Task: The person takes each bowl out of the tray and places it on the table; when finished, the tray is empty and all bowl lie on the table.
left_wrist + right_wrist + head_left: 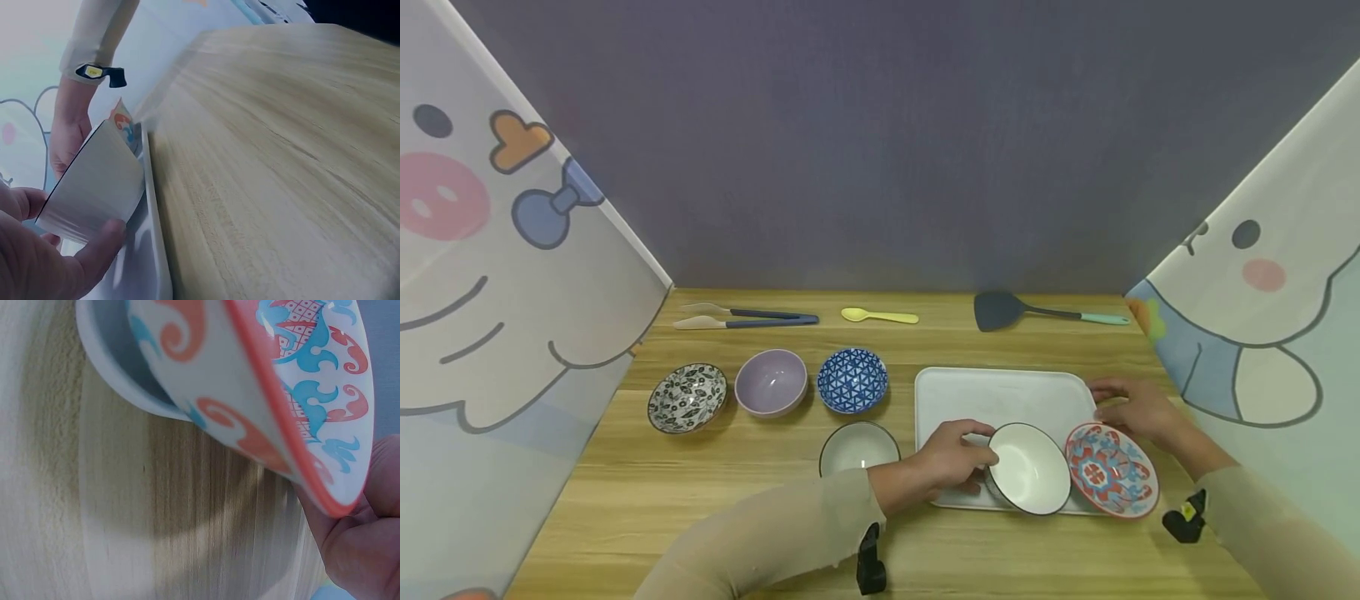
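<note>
On the white tray (947, 392), my left hand (951, 454) grips a white bowl with a dark rim (1030, 471) by its left side. The left wrist view shows this white bowl (97, 181) tilted, with my thumb (103, 247) along its wall and fingers at the rim. A red-and-blue patterned bowl (1112, 471) leans over the tray's right edge. My right hand (1138, 408) is just behind it, fingers extended at the tray's far right corner. In the right wrist view, the patterned bowl (250, 425) partly covers the right hand (369, 537).
Left of the tray are a black-and-white floral bowl (688, 398), a purple bowl (771, 383), a blue patterned bowl (852, 381) and a pale bowl (859, 448) partly behind my left arm. Tongs (767, 321), a yellow spoon (880, 316) and a spatula (1000, 312) lie along the back.
</note>
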The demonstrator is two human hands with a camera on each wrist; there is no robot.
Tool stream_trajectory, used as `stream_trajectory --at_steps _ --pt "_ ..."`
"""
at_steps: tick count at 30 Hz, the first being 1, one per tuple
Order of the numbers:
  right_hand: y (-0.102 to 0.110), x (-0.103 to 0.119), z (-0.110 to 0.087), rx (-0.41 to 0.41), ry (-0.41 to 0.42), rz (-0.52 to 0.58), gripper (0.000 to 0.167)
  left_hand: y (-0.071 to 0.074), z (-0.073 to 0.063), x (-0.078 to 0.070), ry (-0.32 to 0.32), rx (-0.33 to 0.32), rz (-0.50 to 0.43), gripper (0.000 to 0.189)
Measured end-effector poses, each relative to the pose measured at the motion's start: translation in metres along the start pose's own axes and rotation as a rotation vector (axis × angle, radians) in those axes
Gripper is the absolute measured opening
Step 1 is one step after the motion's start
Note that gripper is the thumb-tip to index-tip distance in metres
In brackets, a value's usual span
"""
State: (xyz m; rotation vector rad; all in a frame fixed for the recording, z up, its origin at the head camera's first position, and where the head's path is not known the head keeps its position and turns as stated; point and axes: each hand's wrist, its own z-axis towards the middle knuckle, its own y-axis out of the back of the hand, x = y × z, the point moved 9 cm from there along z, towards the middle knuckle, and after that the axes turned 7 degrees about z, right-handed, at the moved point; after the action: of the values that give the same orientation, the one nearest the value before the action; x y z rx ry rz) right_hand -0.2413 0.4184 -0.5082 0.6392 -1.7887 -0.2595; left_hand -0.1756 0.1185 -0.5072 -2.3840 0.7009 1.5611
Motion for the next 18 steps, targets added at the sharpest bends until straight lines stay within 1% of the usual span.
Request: stream_trajectory --at_steps 9,12,18 --pt "0.0 0.0 0.001 0.002 0.017 0.002 0.056 0.006 -0.005 -0.009 -0.014 0.044 -0.068 0.041" --pt "0.0 0.002 0.0 -0.005 0.013 -0.008 0.055 0.011 -0.007 -0.014 -0.017 0.051 -0.09 0.043" --pt "-0.001 0.005 -0.001 -0.005 0.013 -0.019 0.055 0.024 -0.014 -0.02 -0.026 0.064 -0.104 0.044"
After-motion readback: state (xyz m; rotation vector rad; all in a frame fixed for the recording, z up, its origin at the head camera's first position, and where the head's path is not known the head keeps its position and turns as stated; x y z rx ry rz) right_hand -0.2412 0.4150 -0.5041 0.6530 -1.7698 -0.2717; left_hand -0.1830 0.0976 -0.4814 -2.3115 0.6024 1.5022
